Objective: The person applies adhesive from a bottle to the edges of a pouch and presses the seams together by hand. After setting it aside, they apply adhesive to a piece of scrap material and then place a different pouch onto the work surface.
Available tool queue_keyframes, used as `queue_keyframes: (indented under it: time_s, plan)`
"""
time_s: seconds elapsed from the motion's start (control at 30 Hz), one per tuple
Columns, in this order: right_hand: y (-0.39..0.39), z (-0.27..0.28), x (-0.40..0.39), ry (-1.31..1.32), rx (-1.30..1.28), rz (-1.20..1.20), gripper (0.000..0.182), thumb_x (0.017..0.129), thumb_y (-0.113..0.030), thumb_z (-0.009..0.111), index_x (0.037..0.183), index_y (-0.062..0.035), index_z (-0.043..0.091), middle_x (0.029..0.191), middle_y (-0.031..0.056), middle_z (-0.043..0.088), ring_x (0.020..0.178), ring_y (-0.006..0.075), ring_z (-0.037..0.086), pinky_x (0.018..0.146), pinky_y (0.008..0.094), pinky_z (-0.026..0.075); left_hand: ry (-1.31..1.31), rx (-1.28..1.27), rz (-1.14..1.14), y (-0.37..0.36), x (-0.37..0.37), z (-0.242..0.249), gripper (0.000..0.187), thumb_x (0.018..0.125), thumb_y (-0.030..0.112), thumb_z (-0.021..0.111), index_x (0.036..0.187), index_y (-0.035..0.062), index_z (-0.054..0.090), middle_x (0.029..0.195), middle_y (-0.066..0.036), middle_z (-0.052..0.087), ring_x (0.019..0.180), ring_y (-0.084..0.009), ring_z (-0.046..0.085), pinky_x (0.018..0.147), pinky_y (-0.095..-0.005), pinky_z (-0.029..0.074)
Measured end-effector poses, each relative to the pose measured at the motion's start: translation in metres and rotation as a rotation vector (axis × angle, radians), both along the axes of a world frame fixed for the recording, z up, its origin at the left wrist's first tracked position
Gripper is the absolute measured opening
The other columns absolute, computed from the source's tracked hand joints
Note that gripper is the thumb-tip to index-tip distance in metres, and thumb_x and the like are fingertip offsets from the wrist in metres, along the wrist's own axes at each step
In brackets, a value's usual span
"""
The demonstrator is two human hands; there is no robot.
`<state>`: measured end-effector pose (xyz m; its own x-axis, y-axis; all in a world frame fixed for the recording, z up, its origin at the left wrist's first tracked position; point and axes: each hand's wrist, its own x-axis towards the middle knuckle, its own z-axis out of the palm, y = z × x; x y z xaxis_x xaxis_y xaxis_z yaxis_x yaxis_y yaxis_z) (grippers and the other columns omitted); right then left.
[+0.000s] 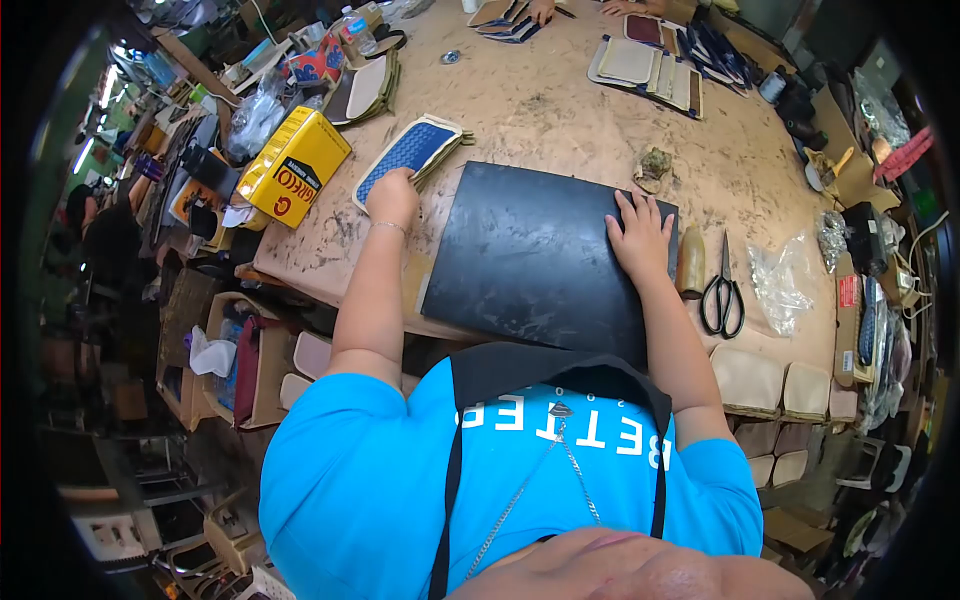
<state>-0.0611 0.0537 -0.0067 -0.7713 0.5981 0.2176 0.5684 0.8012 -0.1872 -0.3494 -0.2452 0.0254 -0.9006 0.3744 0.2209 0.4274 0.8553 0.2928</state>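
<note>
My left hand (393,197) is closed at the near end of a blue woven wallet panel (415,147) with a pale border. The panel tops a small stack, and the hand hides its lower right corner. My right hand (641,235) lies flat, fingers spread, on the right side of a large black board (530,260) at the table's front edge. Just right of the board are a tan horn-shaped tool (691,262) and black-handled scissors (722,290).
A yellow adhesive can (295,165) stands at the left edge near a water bottle (358,30). Stacked wallet pieces (650,70) lie at the far right. Another person's hand (541,10) shows at the far side. A plastic bag (782,285) lies right of the scissors.
</note>
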Motion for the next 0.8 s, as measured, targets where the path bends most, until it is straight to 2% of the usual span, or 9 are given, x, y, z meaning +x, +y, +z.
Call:
queue_keyframes:
  time_s: [0.1, 0.2, 0.3, 0.33, 0.43, 0.53, 0.67, 0.77, 0.8]
  plan:
    - [-0.001, 0.002, 0.002, 0.002, -0.007, 0.008, 0.055, 0.097, -0.047, 0.052, 0.146, -0.0236, 0.050, 0.157, 0.0072, 0.038, 0.149, 0.0294, 0.028, 0.119, 0.0630, 0.014, -0.076, -0.083, 0.029, 0.007, 0.000, 0.003, 0.032, 0.093, 0.023, 0.057, 0.120, 0.0134, 0.070, 0.123, -0.015, 0.067, 0.111, -0.0353, 0.064, 0.096, -0.0445, 0.050]
    - [-0.001, 0.002, 0.002, 0.003, -0.001, 0.009, 0.054, 0.097, -0.047, 0.053, 0.146, -0.0236, 0.050, 0.157, 0.0069, 0.039, 0.149, 0.0291, 0.028, 0.119, 0.0626, 0.014, 0.147, -0.069, 0.065, 0.013, 0.003, -0.032, 0.040, 0.095, 0.026, 0.056, 0.133, 0.0142, 0.060, 0.140, -0.012, 0.058, 0.130, -0.0363, 0.053, 0.111, -0.0482, 0.039]
    - [-0.001, 0.003, 0.003, 0.005, -0.002, 0.009, 0.054, 0.097, -0.047, 0.054, 0.146, -0.0234, 0.050, 0.157, 0.0068, 0.040, 0.148, 0.0285, 0.029, 0.119, 0.0619, 0.014, 0.193, -0.081, 0.098, 0.014, 0.004, -0.059, 0.048, 0.096, 0.031, 0.056, 0.142, 0.0151, 0.051, 0.149, -0.012, 0.049, 0.139, -0.0388, 0.042, 0.118, -0.0519, 0.027]
    - [-0.001, 0.002, 0.003, 0.010, -0.002, 0.010, 0.054, 0.097, -0.047, 0.054, 0.146, -0.0234, 0.051, 0.157, 0.0068, 0.040, 0.148, 0.0284, 0.029, 0.119, 0.0618, 0.014, 0.390, -0.097, 0.091, 0.011, 0.000, -0.067, 0.040, 0.096, 0.030, 0.057, 0.133, 0.0140, 0.058, 0.136, -0.013, 0.060, 0.127, -0.0370, 0.055, 0.109, -0.0486, 0.041]
    - [0.000, -0.001, 0.003, 0.014, -0.004, 0.005, 0.054, 0.097, -0.047, 0.054, 0.145, -0.0233, 0.051, 0.156, 0.0067, 0.040, 0.148, 0.0282, 0.029, 0.120, 0.0614, 0.014, 0.045, -0.071, 0.122, 0.019, 0.003, -0.023, 0.029, 0.096, 0.027, 0.057, 0.120, 0.0130, 0.066, 0.117, -0.013, 0.070, 0.109, -0.0352, 0.066, 0.093, -0.0461, 0.052]
    - [0.000, 0.001, 0.002, 0.003, -0.010, 0.004, 0.054, 0.097, -0.047, 0.054, 0.145, -0.0233, 0.051, 0.156, 0.0066, 0.040, 0.148, 0.0280, 0.029, 0.120, 0.0609, 0.014, 0.092, -0.128, 0.064, 0.016, -0.009, -0.018, 0.026, 0.094, 0.032, 0.061, 0.108, 0.0111, 0.070, 0.102, -0.013, 0.073, 0.095, -0.0342, 0.070, 0.080, -0.0458, 0.055]
    - [-0.001, 0.001, 0.003, 0.013, -0.020, 0.014, 0.054, 0.097, -0.046, 0.055, 0.145, -0.0230, 0.051, 0.155, 0.0071, 0.041, 0.148, 0.0276, 0.029, 0.120, 0.0606, 0.013, -0.203, -0.190, 0.096, 0.020, 0.004, 0.030, 0.055, 0.085, 0.054, 0.069, 0.122, 0.0120, 0.069, 0.110, -0.018, 0.072, 0.104, -0.0328, 0.068, 0.089, -0.0440, 0.053]
    - [-0.001, 0.004, 0.002, 0.013, -0.023, 0.013, 0.053, 0.096, -0.045, 0.055, 0.145, -0.0227, 0.052, 0.154, 0.0074, 0.043, 0.148, 0.0278, 0.030, 0.120, 0.0606, 0.013, -0.162, 0.055, 0.005, 0.000, -0.036, 0.007, 0.059, 0.088, 0.055, 0.065, 0.125, 0.0089, 0.067, 0.108, -0.017, 0.072, 0.103, -0.0334, 0.069, 0.085, -0.0457, 0.053]
    - [-0.002, 0.005, 0.002, 0.013, -0.023, 0.012, 0.053, 0.096, -0.045, 0.056, 0.144, -0.0226, 0.052, 0.154, 0.0075, 0.043, 0.148, 0.0279, 0.030, 0.120, 0.0606, 0.014, -0.251, 0.180, -0.002, -0.006, -0.053, 0.006, 0.066, 0.088, 0.051, 0.068, 0.137, 0.0085, 0.059, 0.111, -0.016, 0.072, 0.103, -0.0282, 0.070, 0.082, -0.0423, 0.055]
